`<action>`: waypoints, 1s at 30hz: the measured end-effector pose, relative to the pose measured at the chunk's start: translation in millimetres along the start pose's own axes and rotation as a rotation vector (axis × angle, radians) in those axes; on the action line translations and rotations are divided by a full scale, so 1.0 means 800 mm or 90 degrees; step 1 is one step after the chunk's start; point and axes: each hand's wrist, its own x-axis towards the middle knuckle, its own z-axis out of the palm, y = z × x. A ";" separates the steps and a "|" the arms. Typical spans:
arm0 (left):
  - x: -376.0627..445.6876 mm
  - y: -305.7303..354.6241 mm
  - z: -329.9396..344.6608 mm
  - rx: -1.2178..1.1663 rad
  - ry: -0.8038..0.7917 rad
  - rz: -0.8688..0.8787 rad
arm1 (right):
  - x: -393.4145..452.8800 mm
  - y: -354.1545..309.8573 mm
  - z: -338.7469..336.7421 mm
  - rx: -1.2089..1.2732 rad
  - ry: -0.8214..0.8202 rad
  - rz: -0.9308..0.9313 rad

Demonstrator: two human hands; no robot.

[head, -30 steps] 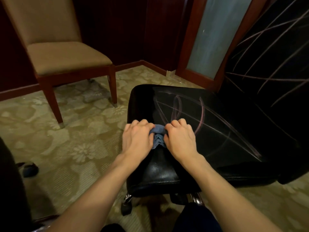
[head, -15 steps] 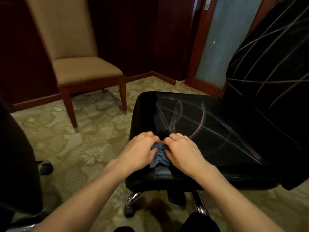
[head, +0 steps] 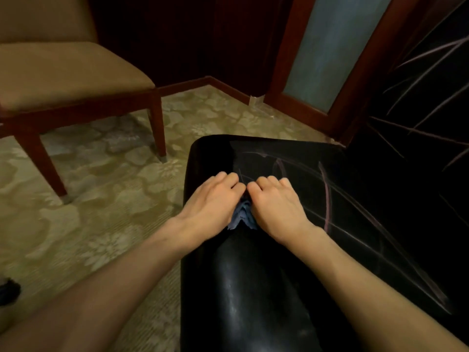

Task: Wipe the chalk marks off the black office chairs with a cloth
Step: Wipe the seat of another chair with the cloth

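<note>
**A:** Where are the hands, and where is the cloth?

**B:** Both hands rest palm-down on the black seat (head: 253,288). The left hand (head: 212,205) and right hand (head: 275,205) sit side by side, knuckles nearly touching. The blue cloth (head: 242,215) is bunched between and under them, its wrinkled tail poking out toward the wrists. The fingers (head: 272,182) of each hand are curled down, closed onto the cloth and pressing it to the seat.

**B:** Pale chalk marks (head: 326,196) start just ahead of the fingers and run off to their right in long crossing lines. More streaks cover the backrest (head: 431,97), farther right and upright.

**A:** What could go wrong?

**B:** As I judge it, the cloth is so tightly bunched that little of it meets the leather, so a stroke may leave lines or smear them. The glossy seat looks slick, so the cloth could slip out from under the hands. The chair may also roll if pushed hard; its base is out of view.

**A:** How much room is there?

**B:** The seat's left edge lies just beside the left hand, with patterned carpet (head: 101,212) below. The far edge is near, ahead of the fingers. To the right, seat stretches open up to the backrest. A tan chair (head: 63,72) stands well off to the left.
</note>
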 end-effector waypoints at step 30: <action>0.142 -0.062 0.019 -0.065 -0.068 -0.261 | 0.158 0.073 0.029 0.190 -0.104 0.135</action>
